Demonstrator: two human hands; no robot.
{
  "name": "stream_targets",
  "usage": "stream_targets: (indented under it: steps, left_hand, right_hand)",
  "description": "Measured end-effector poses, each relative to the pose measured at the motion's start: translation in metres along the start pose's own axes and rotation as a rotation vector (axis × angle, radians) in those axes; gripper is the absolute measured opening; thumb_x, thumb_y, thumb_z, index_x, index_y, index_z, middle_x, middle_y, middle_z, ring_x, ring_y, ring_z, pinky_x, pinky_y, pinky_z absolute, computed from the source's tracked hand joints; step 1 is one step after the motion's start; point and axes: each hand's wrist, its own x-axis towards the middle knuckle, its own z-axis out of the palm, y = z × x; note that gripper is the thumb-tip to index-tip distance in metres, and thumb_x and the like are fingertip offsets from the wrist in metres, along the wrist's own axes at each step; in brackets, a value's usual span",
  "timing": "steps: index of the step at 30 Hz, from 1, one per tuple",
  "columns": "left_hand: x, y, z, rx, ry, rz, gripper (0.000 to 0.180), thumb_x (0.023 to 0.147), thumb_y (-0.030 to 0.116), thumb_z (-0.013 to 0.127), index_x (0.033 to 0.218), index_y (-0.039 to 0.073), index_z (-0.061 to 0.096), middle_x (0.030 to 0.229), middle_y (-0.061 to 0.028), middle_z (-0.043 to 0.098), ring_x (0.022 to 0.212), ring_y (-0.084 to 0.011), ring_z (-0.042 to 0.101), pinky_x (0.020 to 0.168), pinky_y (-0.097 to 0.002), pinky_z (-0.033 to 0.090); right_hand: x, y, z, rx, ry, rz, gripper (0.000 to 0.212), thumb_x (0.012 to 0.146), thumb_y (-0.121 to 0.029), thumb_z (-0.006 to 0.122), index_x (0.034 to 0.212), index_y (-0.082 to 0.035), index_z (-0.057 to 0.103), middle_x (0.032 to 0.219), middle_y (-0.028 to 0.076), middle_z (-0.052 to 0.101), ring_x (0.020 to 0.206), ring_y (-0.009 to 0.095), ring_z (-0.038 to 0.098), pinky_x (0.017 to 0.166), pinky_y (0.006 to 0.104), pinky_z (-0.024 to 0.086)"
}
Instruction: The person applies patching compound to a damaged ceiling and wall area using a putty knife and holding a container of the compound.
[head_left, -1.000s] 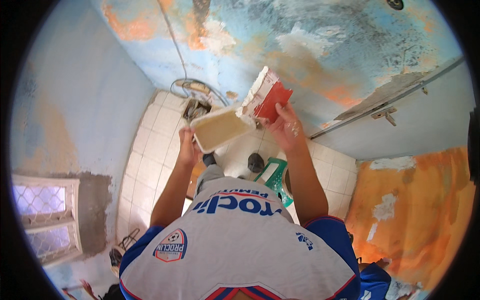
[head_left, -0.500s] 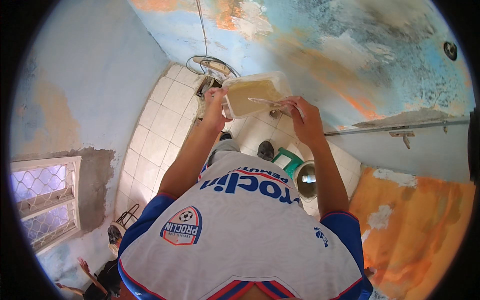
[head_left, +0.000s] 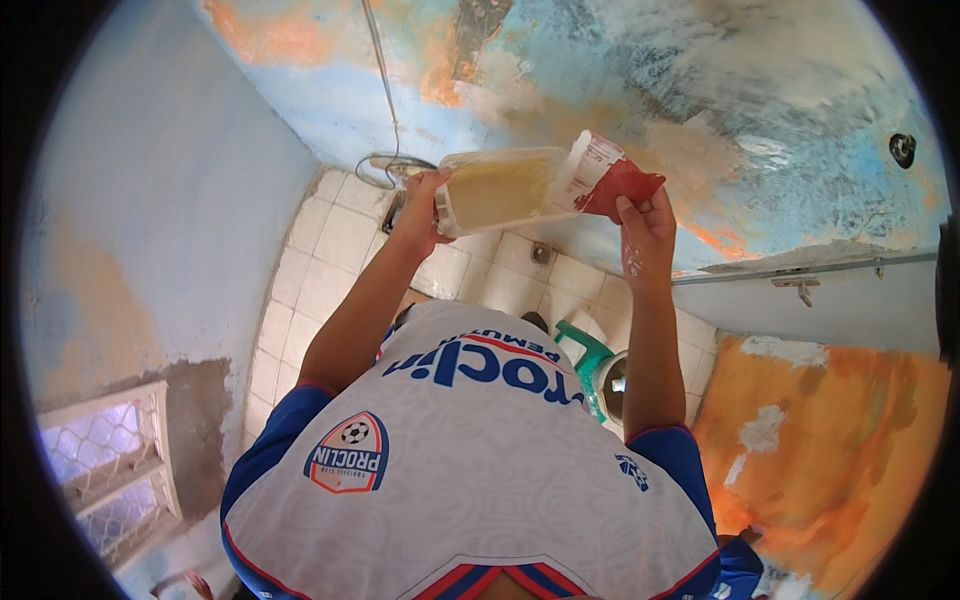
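Note:
My left hand (head_left: 425, 210) is closed on the left end of a rectangular, translucent plastic tub (head_left: 505, 157). The tub's inside looks yellowish-beige, with pale residue toward its right end. In my right hand (head_left: 648, 225) is a flat red putty spreader (head_left: 622, 187), pinched between thumb and fingers. White filler coats the spreader's left part, which is raised at the tub's right end; whether they touch I cannot tell. White smears mark the right hand near the wrist.
A patchy blue and orange wall (head_left: 640, 90) rises ahead, with a hanging cable (head_left: 380, 80). On the tiled floor (head_left: 330, 235) stand a green plastic object (head_left: 583, 352) and a round container (head_left: 612, 385). A barred window (head_left: 105, 470) is at left. Parts of other people show at the lower edges.
My right hand has lifted and turned the spreader, so its red face and white-coated part now show. The tub has shifted slightly left and stays in my left hand.

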Motion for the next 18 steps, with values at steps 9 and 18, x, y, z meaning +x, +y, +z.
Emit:
stream_targets:
  steps: [9,18]
  left_hand:
    - [0.064,-0.015,-0.031,-0.071,-0.282,-0.033,0.063,0.092,0.059,0.046,0.14,0.018,0.049,0.13,-0.0078,0.061,0.112,-0.0271,0.064,0.075,-0.0509,0.056]
    - [0.02,-0.087,-0.005,-0.187,-0.2,-0.253,0.082,0.092,0.067,0.041,0.156,0.017,0.03,0.159,-0.0194,0.025,0.142,-0.0453,0.035,0.096,-0.0792,0.04]
  right_hand:
    - [0.019,0.003,0.013,0.617,0.066,0.135,0.061,0.094,0.002,0.058,0.151,-0.003,0.035,0.145,0.012,0.053,0.132,0.027,0.054,0.113,0.0414,0.046]
    - [0.061,-0.127,-0.06,0.429,0.16,-0.161,0.059,0.093,-0.003,0.059,0.149,-0.002,0.04,0.142,0.015,0.056,0.131,0.032,0.055,0.11,0.0496,0.046]
